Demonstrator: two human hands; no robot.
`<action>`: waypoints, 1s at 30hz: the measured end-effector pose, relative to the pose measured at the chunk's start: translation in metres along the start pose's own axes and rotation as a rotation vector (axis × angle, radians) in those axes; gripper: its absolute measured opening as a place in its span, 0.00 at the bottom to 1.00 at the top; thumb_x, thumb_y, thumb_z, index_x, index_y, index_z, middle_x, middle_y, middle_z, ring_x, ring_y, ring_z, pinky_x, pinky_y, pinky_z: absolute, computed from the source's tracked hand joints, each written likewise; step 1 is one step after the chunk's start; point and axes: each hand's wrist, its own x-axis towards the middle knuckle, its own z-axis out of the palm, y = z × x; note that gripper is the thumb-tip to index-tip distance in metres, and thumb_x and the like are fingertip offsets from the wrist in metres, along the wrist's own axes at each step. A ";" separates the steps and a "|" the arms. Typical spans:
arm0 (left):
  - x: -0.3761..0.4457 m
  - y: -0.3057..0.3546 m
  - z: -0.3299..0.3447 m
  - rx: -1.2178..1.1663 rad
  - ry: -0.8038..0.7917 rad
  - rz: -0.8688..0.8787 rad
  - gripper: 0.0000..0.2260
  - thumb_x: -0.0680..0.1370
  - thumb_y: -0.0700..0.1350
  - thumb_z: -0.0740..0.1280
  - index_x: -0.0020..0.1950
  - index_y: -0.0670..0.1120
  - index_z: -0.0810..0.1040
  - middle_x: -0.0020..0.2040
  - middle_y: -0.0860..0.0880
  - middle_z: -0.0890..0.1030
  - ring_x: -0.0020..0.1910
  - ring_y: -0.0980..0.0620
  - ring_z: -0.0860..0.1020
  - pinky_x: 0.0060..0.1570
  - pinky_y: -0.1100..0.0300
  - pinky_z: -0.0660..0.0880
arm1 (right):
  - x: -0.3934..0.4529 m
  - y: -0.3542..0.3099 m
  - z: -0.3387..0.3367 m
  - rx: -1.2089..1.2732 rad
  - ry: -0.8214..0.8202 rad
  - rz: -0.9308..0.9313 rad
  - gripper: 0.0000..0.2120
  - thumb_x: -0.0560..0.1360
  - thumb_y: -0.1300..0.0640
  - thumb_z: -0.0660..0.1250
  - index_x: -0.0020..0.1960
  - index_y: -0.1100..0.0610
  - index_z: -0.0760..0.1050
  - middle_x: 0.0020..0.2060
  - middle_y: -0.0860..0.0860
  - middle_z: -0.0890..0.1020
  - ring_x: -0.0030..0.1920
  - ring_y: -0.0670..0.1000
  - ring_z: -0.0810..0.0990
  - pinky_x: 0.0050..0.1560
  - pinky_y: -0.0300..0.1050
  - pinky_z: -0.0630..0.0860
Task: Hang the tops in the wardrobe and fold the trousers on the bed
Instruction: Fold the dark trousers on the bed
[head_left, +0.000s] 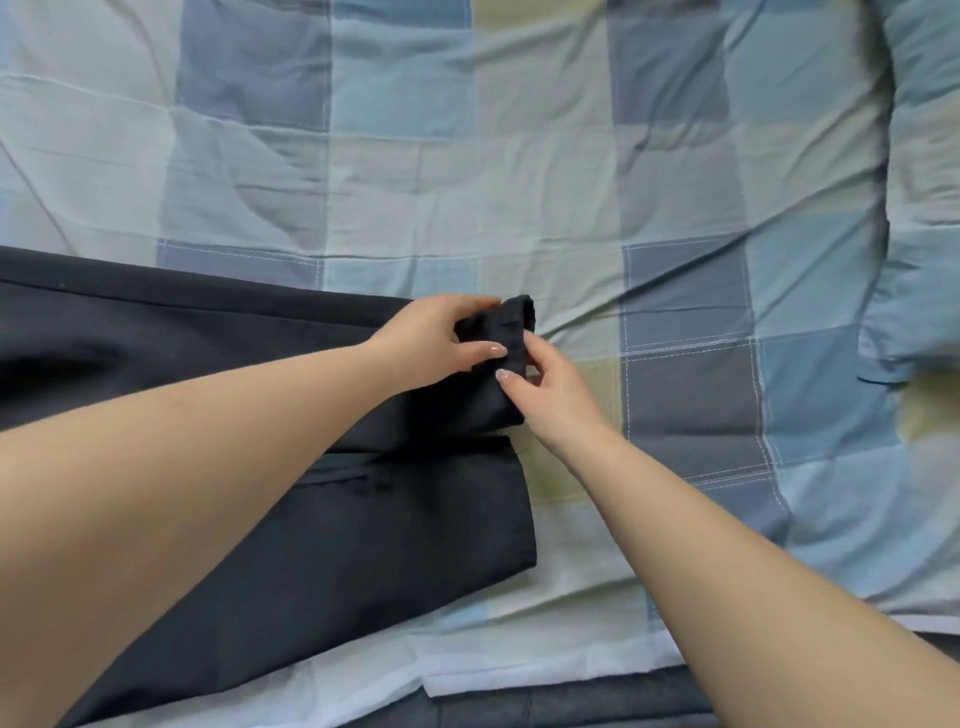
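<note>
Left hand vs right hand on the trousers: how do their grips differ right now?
The left hand comes from the trousers' side, its fingers wrapped over the top of the lifted end of the dark trousers; the right hand comes from the quilt side and pinches that end's lower edge with thumb and fingertips. The left forearm lies across the fabric; the right forearm is over the checked quilt. Both grip the same raised end.

Trousers (260, 467) on bed (519, 156) at left, both hands on their right end, left hand (431, 343) behind right hand (550, 395)
</note>
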 end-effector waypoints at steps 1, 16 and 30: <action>0.004 0.002 0.001 0.019 0.003 0.047 0.21 0.75 0.51 0.70 0.68 0.53 0.73 0.33 0.67 0.71 0.36 0.72 0.74 0.37 0.77 0.65 | 0.004 -0.001 0.001 -0.012 -0.008 -0.026 0.20 0.76 0.65 0.63 0.64 0.49 0.73 0.51 0.43 0.82 0.55 0.45 0.80 0.58 0.43 0.75; 0.081 0.063 -0.085 -0.113 0.434 0.106 0.03 0.78 0.44 0.64 0.49 0.49 0.77 0.36 0.56 0.77 0.34 0.55 0.83 0.38 0.62 0.77 | 0.015 -0.038 -0.038 -0.236 0.120 -0.185 0.09 0.75 0.51 0.66 0.54 0.48 0.76 0.43 0.48 0.84 0.46 0.50 0.80 0.47 0.46 0.76; 0.036 -0.017 -0.018 0.495 0.233 -0.191 0.30 0.79 0.57 0.61 0.77 0.52 0.55 0.78 0.46 0.54 0.77 0.46 0.51 0.74 0.42 0.49 | 0.032 0.022 -0.009 -0.378 0.165 0.168 0.33 0.76 0.48 0.64 0.76 0.43 0.51 0.65 0.50 0.72 0.60 0.55 0.74 0.56 0.50 0.74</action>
